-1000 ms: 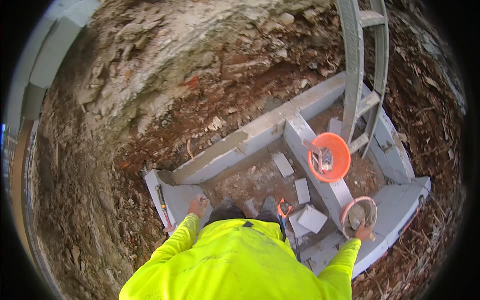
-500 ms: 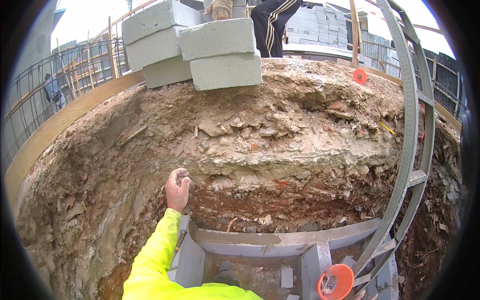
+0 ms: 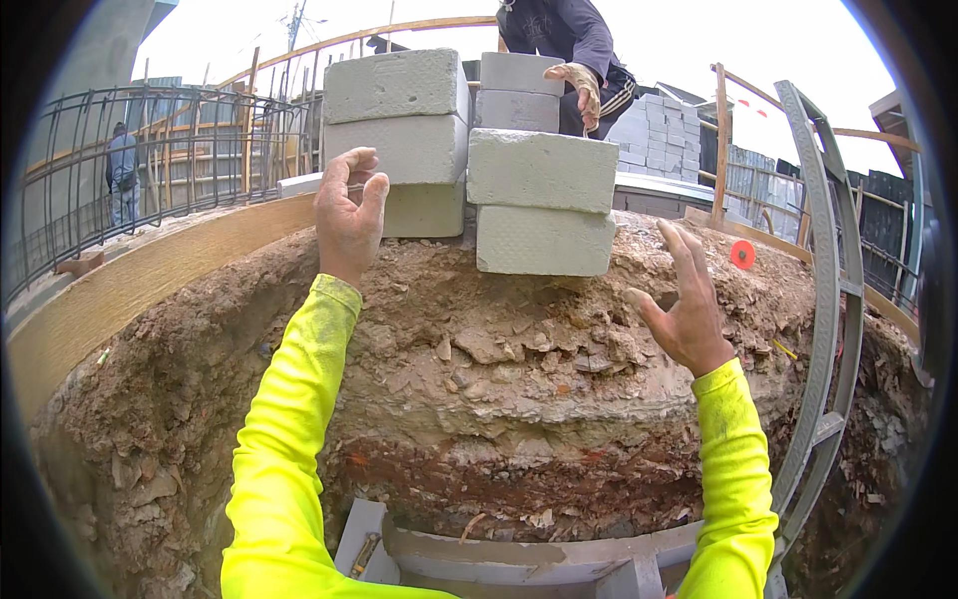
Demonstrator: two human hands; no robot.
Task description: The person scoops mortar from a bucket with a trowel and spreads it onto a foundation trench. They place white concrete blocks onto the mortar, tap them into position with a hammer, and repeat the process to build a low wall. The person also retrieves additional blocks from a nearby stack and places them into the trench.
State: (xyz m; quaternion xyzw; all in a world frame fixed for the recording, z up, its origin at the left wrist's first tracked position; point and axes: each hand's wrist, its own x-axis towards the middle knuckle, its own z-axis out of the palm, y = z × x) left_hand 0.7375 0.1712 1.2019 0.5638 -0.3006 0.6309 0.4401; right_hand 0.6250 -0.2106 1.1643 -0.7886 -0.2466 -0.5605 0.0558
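Note:
Both my arms, in bright yellow sleeves, reach up toward grey concrete blocks stacked on the edge of the dirt bank. My left hand (image 3: 349, 215) is raised in front of the left stack (image 3: 394, 145), thumb and fingers apart. My right hand (image 3: 684, 299) is lower, to the right of the nearer pair of blocks, its fingers spread with nothing in them. That pair consists of an upper block (image 3: 542, 172) and a lower block (image 3: 545, 241), which overhangs the dirt. Whether my left fingertips touch a block, I cannot tell.
Behind the blocks a person in dark clothes bends down, a gloved hand (image 3: 581, 90) hanging open. A metal ladder (image 3: 823, 250) leans at the right. Low block walls (image 3: 499, 564) stand below the bank. A wooden plank (image 3: 160, 270) and rebar cage (image 3: 80, 180) lie left.
My left hand has risen toward the blocks and my right arm has come into view. The view has tilted up. The person's gloved hand is now off the blocks.

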